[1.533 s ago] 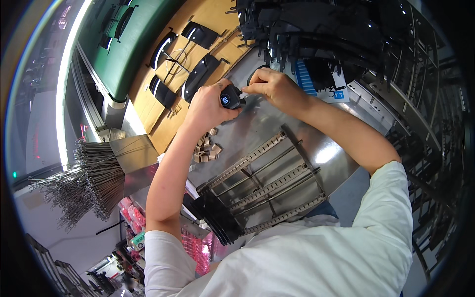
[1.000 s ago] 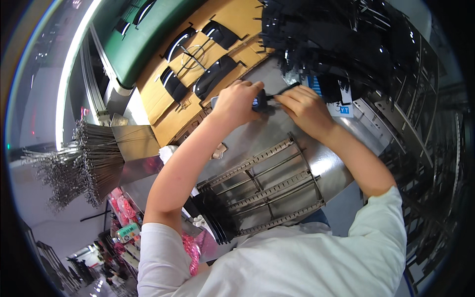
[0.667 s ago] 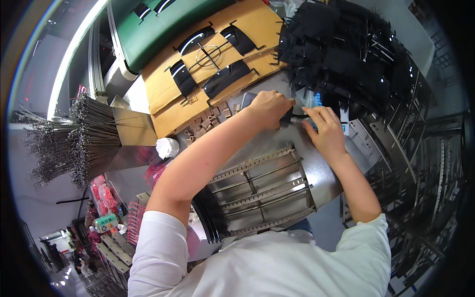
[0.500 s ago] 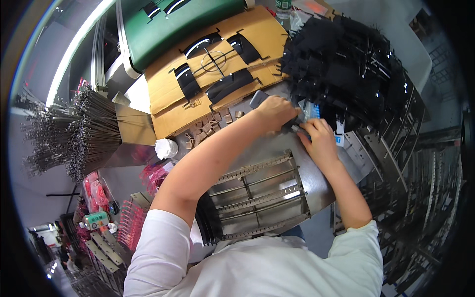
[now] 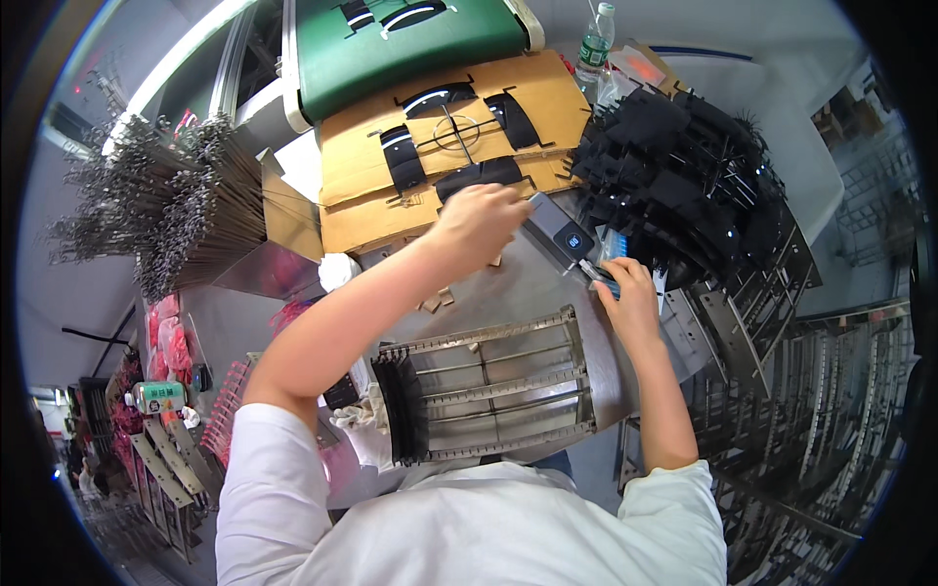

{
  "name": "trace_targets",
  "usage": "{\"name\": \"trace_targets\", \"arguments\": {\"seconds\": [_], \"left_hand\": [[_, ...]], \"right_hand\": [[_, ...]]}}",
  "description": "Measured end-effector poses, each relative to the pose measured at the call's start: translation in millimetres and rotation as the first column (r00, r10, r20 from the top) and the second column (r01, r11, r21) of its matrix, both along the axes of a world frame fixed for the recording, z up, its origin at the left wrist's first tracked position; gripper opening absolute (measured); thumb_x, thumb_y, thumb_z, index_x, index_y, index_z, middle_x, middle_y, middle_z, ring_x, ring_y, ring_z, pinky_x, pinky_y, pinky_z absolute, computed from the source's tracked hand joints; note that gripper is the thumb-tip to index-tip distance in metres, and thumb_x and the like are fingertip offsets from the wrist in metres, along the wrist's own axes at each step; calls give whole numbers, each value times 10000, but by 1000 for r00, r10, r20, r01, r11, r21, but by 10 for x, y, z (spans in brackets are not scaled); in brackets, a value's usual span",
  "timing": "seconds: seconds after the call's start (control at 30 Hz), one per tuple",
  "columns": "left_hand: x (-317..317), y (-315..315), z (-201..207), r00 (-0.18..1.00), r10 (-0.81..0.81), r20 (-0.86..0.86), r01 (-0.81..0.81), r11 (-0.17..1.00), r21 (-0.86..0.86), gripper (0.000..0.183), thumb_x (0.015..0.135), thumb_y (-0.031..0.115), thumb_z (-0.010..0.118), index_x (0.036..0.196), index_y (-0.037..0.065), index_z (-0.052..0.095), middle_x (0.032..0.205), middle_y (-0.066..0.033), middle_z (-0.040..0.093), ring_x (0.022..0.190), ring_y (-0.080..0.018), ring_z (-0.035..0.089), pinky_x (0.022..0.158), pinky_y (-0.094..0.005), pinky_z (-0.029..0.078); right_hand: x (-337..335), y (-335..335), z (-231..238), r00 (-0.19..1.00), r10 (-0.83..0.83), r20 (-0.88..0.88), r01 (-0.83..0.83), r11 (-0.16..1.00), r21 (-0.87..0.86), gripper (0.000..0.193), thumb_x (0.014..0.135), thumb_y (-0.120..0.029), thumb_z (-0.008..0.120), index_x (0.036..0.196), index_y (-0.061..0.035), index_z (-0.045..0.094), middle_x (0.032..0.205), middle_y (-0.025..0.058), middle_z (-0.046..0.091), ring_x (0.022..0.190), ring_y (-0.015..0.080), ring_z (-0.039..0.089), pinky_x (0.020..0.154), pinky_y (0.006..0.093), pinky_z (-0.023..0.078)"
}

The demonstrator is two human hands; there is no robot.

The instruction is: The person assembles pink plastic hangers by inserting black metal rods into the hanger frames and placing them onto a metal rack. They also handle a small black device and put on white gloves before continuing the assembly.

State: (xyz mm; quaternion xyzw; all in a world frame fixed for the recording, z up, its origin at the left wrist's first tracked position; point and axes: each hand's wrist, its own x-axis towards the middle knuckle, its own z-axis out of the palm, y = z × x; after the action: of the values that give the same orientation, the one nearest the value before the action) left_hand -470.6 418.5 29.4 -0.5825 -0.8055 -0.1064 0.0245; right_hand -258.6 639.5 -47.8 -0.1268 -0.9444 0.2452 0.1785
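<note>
A grey power bank [image 5: 559, 234] with a small lit display lies on the metal worktop, a white plug [image 5: 586, 267] at its near end. My right hand [image 5: 633, 298] is closed beside that end, thumb and fingers pinching the cable [image 5: 608, 285], which they partly cover. To the left, my left hand [image 5: 481, 227] hangs above the near edge of the cardboard, apart from the power bank. Its fingers look bent but are smeared by motion. Nearer me stands a metal rack [image 5: 489, 396] with notched rails, thin black curved pieces [image 5: 399, 405] filling its left end.
Black curved parts [image 5: 476, 179] lie on the cardboard [image 5: 357, 112] behind my left hand. A heap of black parts [image 5: 674, 176] rises at the right. Small tan blocks [image 5: 437, 301] sit under my left forearm. Bundled metal rods [image 5: 186, 210] stand left; a bottle [image 5: 595, 39] stands at the back.
My left hand has moved left, off the power bank, uncovering it and its display. My right hand stays by the cable end. The whole view has shifted slightly.
</note>
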Motion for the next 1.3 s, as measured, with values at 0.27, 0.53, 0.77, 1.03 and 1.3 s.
{"name": "trace_targets", "arguments": {"seconds": [0.27,0.53,0.77,1.03,1.3], "left_hand": [[1013,-1758,965,863,328,385,-406,903,141,375,809,158,823,1145,26,722,1108,-144,741,1011,-327,704,884,-397,543],[2044,-2673,866,645,464,608,-669,726,156,347,856,125,802,1170,3,718,1106,-154,747,996,-289,728,865,-359,553],[2428,-2995,994,520,536,665,-778,619,108,323,872,116,789,1177,32,726,1125,-127,745,937,-246,721,721,-325,555],[2780,-3259,746,422,598,682,-833,552,31,215,902,105,746,1101,24,734,1027,-139,733,870,-249,716,716,-348,562],[3254,-3004,-355,643,570,512,-624,777,-81,234,885,152,744,1093,62,688,1001,-123,673,897,-315,694,726,-416,574]], "right_hand": [[-88,-252,122,996,75,-49,-79,993,-86,335,853,-136,777,1159,-8,728,1170,132,676,1108,334,629,973,422,509],[-1159,-378,-200,975,-46,219,5,983,185,824,839,-280,821,1523,-88,402,1315,200,576,1157,400,617,953,464,551],[-1280,-517,-359,952,-269,147,194,900,389,620,880,-305,776,1393,-132,475,1267,159,510,1188,378,557,892,479,569],[-623,-724,222,988,157,17,-157,975,160,418,886,-193,763,1264,-50,657,1083,147,658,988,324,662,889,411,535],[690,-1869,1028,770,620,151,-364,622,-694,106,930,-49,691,996,14,744,910,21,698,829,76,622,765,240,500]]}}
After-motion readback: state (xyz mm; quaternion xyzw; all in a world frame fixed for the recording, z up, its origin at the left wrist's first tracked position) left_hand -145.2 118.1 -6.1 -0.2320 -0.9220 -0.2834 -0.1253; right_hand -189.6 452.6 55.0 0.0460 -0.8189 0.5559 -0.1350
